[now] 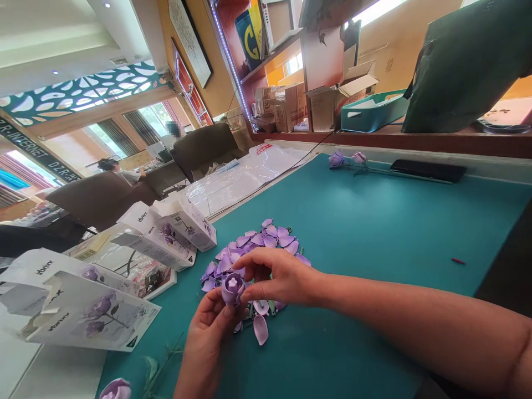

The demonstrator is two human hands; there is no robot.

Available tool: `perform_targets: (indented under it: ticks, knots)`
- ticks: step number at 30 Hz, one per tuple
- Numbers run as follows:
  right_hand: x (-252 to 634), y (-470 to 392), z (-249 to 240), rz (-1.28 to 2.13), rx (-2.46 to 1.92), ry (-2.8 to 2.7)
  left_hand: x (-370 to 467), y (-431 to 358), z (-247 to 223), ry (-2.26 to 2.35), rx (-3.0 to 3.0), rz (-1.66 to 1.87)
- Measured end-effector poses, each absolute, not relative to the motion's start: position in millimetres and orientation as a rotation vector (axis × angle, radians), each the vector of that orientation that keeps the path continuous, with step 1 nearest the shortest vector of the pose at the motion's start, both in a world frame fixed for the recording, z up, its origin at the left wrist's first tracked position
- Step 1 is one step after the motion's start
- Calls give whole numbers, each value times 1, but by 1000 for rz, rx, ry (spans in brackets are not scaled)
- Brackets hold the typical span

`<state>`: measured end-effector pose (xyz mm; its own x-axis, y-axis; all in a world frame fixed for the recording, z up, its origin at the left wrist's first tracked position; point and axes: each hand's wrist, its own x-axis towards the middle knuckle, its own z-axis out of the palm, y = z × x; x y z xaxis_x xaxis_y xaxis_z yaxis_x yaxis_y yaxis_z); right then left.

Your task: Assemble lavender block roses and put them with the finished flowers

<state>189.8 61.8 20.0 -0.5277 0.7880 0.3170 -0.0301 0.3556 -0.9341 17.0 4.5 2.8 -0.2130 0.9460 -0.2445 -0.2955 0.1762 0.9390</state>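
In the head view, a small purple toy flower head (pixel 233 288) with a pale centre is held upright in my left hand (pixel 210 327), pinched by thumb and fingers from below. My right hand (pixel 278 275) reaches over from the right, its thumb against the flower's side and its curved index finger at the upper edge. Beneath and behind both hands spreads a pile of loose purple petals (pixel 270 242), with some green pieces among them. One pale petal (pixel 260 330) lies apart at the pile's near edge. The right hand hides part of the pile.
Printed white boxes (pixel 103 318) stand opened at the left. Another purple flower (pixel 116 389) and a green stem (pixel 160 368) lie at the near left. On the far side of the green mat (pixel 374 233) are two stemmed flowers (pixel 336 159) and a black case (pixel 428 169).
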Motion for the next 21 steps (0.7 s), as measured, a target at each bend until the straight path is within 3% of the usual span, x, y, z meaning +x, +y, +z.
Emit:
perform_targets:
  ticks: [21]
  knots:
    - [189, 63, 19, 1390, -614, -1731, 15, 4, 3, 1230, 638, 1398]
